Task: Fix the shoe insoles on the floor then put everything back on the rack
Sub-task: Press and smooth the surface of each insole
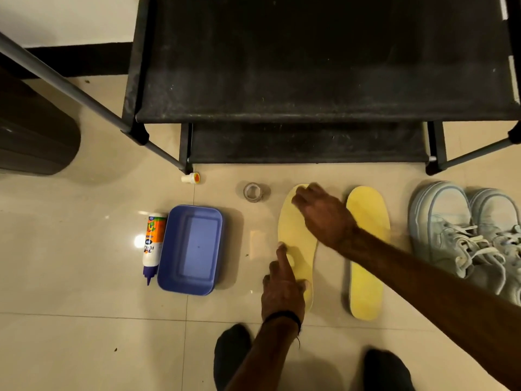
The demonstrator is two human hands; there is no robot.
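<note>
On your far left stands a dark round bin [33, 136] on the pale tiled floor [70, 320]. A black skirting strip [79, 59] runs along the white wall [64, 18] behind it. At the bottom edge you see your two dark-socked feet [231, 354], apart from each other.

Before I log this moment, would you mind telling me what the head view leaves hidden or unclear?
- Left insole: its toe end lies under the right hand, its heel edge under the left hand.
- Sneakers: cut off by the right edge.
- Glue bottle: label print too small to read fully.
- Dark bin: cut off by the left edge.
- Rack: lower shelf mostly hidden by the upper one.
</note>
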